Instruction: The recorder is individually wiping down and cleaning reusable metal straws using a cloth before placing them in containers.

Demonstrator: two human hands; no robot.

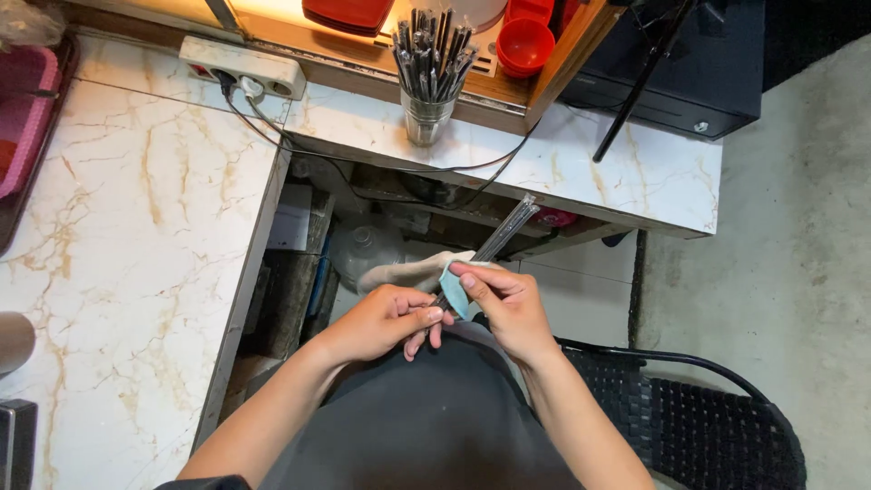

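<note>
Seen from above, the left hand [386,318] pinches the near ends of thin, stiff, likely slippery metal chopsticks [502,232] held over the lap, while the right hand [508,304] closes a soft blue cloth [453,289] around their lower shafts.

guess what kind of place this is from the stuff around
Probably the work counter of a small eatery or food stall. A metal cup packed with chopsticks stands on the marble counter, red bowls are stacked on the shelf behind, and both hands wipe chopsticks with a cloth.
</note>
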